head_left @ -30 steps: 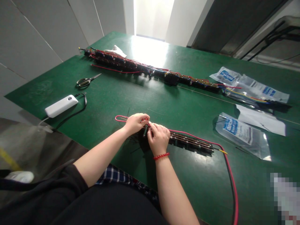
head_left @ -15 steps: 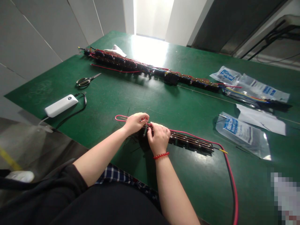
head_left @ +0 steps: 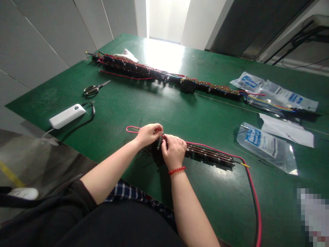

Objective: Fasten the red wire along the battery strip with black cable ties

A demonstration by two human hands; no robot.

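On the near part of a green surface (head_left: pixel 123 106), two bare hands work close together over a black strip (head_left: pixel 210 156) lined with thin wires. The left hand (head_left: pixel 149 134) sits at the strip's left portion, its thumb and forefinger pressed together at the tips; whether a wire is caught between them is too small to tell. The right hand (head_left: pixel 175 147) rests just beside it on the strip's middle, fingers bent over the top and thumb on the near side.

A red wire loop (head_left: pixel 126 129) pokes out past the strip's left end, while a red cable (head_left: pixel 257 212) runs along its far side and bends round its right end. Good practice here would likely be to keep the right fingers firm on the strip and the left pinch light and precise, without tugging the red cable.

The surface's near edge passes between strip and body, leaving little room that way. Beyond the strip, bare green stretches to a long wired bundle (head_left: pixel 144 70), offering the freest movement. Scissors (head_left: pixel 93 90) and a white power bank (head_left: pixel 67 116) lie well left of the strip; a plastic bag (head_left: pixel 267 149) lies to its right.
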